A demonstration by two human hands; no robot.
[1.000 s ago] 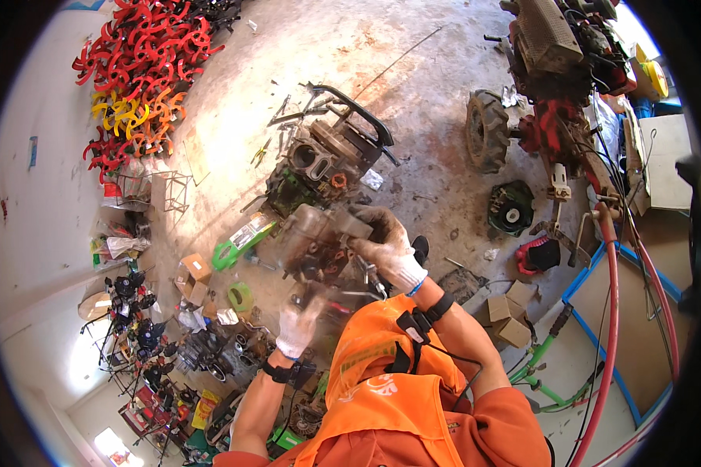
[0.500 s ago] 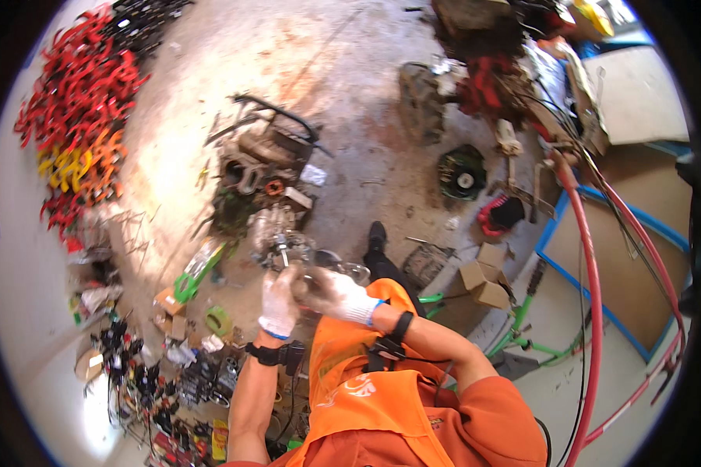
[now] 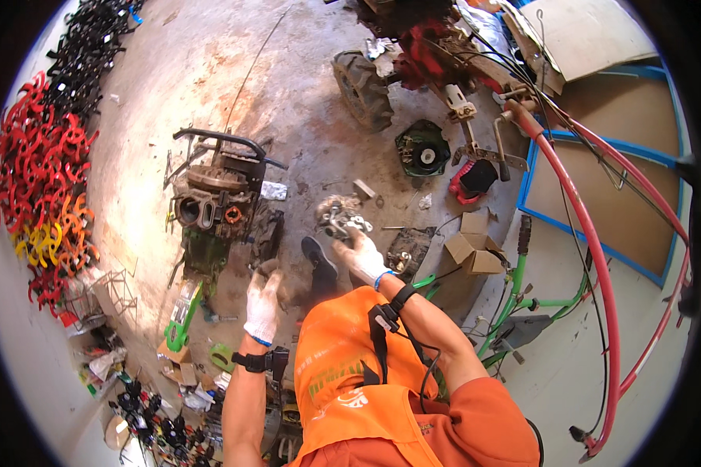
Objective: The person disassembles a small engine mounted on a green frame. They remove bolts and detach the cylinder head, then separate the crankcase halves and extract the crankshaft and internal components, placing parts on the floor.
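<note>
My right hand (image 3: 361, 258), in a white glove with soiled fingers, grips a grey metal engine part (image 3: 339, 215) with holes and rounded lugs. The part is out to the right of the engine, above my dark shoe (image 3: 319, 263); whether it touches the floor I cannot tell. My left hand (image 3: 262, 302), gloved too, reaches toward the near right side of the partly stripped engine (image 3: 206, 206). Its fingers are bent but apart, and I make out nothing held in them. A round bore shows in the engine's face, beside an orange-rimmed opening.
Red, yellow and black curved metal pieces (image 3: 39, 179) are heaped at the left. A green bar (image 3: 182, 315) juts from the engine. At right lie a round green-black housing (image 3: 423, 149), a pink-and-black part (image 3: 473, 182) and an opened cardboard box (image 3: 473, 245). Red handlebars (image 3: 572, 210) arch beyond.
My hands were together at the metal part in front of the engine. Now they are apart, and my right hand has carried the part rightward. The whole view has shifted.
</note>
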